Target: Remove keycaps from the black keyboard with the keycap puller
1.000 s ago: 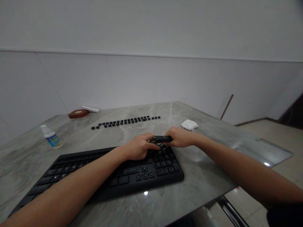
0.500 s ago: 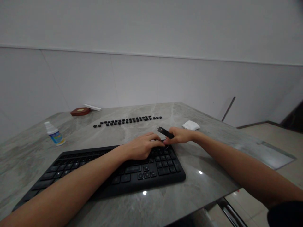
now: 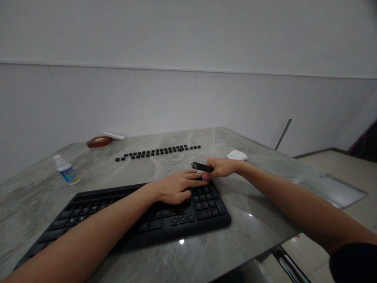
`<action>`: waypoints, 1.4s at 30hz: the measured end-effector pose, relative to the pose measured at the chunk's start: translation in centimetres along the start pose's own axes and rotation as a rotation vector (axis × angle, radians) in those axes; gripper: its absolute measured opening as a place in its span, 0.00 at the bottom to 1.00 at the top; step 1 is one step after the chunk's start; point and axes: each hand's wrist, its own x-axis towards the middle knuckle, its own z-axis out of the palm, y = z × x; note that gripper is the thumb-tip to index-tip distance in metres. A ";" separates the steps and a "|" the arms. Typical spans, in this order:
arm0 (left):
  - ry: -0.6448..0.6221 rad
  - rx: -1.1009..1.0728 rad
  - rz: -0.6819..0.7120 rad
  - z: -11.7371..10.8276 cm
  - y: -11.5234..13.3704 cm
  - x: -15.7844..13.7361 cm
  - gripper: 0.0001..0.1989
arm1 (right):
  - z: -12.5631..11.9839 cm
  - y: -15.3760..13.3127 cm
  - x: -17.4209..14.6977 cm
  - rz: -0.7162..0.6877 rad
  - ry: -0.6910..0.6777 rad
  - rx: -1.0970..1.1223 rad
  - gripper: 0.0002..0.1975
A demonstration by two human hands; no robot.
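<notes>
A black keyboard lies in front of me, its left part covered by my left forearm. My left hand rests on its upper right part, fingers stretched out towards the number pad and fingertips close to my right hand. In my right hand is a black keycap puller, its handle tilted to the left. A thin wire from it shows at the number pad's top edge. Whether the wire grips a key is too small to tell. Behind the keyboard, loose black keycaps lie in two rows.
A white spray bottle with a blue label stands at the left. Near the wall are a reddish-brown box and a flat white object. A folded white cloth lies behind my right wrist. The grey marble table ends at the right.
My left hand has flattened, its fingers stretching out further. The keycap puller's handle has tipped lower and to the left in my right hand. The view has shifted slightly.
</notes>
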 end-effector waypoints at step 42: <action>0.098 0.082 0.152 0.2 0.5 0.8 0.18 | 1.1 -4.0 -2.2 -0.286 0.229 -0.621 0.07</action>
